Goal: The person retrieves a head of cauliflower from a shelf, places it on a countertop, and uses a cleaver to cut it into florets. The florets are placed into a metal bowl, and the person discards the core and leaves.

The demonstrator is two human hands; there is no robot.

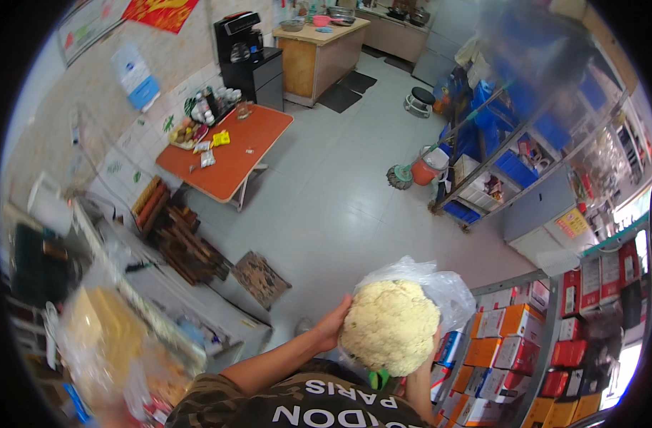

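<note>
A large, pale cream cauliflower (390, 328) is held up in front of my body, with a bit of green leaf at its near edge. My left hand (333, 327) grips its left side, the fingers partly hidden behind it. On the other side, my right hand (434, 348) supports the cauliflower from the right; most of its fingers are out of sight. A thin, clear plastic bag (450, 294) lies bunched around the far and right sides of the cauliflower, leaving its top bare.
Shelves of boxes (507, 321) stand close at right, beyond them a metal rack (511, 164) with blue bins and a mop (399, 176). A red-topped folding table (233, 153) with small packets is at far left. Stacked wood (187, 242) and a bagged yellow item (101, 335) sit left.
</note>
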